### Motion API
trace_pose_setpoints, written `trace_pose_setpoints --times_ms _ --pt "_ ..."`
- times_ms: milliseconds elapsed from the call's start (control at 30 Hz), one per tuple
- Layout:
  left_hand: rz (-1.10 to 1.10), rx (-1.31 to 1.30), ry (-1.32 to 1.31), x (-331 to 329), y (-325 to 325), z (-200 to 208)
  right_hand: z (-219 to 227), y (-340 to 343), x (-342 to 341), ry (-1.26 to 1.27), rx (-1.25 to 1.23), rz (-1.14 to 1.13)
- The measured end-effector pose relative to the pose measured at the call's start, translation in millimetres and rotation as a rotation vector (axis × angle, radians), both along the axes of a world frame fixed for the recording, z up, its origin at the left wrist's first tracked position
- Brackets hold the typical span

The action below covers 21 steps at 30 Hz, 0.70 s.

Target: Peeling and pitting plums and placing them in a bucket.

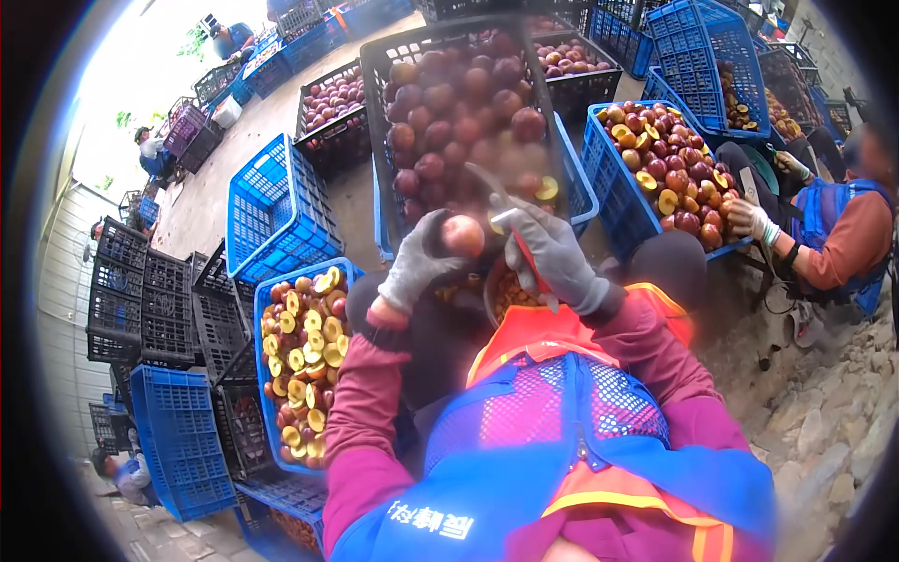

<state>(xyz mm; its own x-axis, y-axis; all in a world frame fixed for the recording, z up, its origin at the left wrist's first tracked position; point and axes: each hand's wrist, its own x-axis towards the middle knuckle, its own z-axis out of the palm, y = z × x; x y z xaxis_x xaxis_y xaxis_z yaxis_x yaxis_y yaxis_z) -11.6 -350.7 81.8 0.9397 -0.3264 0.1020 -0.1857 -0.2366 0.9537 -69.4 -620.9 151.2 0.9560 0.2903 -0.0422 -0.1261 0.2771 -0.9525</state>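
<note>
My left hand (419, 262), in a grey glove, is closed around a reddish plum (463, 236) held over my lap. Just to its right, my gloved right hand (562, 258) grips a knife (535, 264) with a red handle and a curved blade pointing up and away. The blade is apart from the plum. Directly beyond both hands stands a black crate (372, 66) heaped with dark whole plums (449, 122); a yellow cut piece (547, 188) lies at its near right corner. Between my knees, partly hidden by my right hand, is a container of small brownish pieces (513, 296).
By my left knee, a blue crate (265, 393) holds halved plums (304, 361); beyond it stands another blue crate (281, 211). Black crates (140, 290) are stacked farther left. On the right, a co-worker's gloved hand (752, 221) touches a crate (609, 192) of cut plums.
</note>
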Motion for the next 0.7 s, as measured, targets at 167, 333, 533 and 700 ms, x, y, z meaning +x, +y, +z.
trace_pose_setpoints --times_ms 167,333,533,700 --pt "0.007 -0.007 0.008 -33 -9 3 2 17 -14 -0.033 -0.020 0.019" --pt "-0.009 0.032 -0.032 -55 -22 5 -34 31 -17 -0.261 -0.273 -0.022" --pt "0.026 0.005 -0.001 -81 -28 -9 -68 41 -23 -0.447 -0.807 -0.088" --pt "0.065 0.072 -0.069 -96 -43 -23 -98 40 -24 -0.366 -0.825 -0.044"
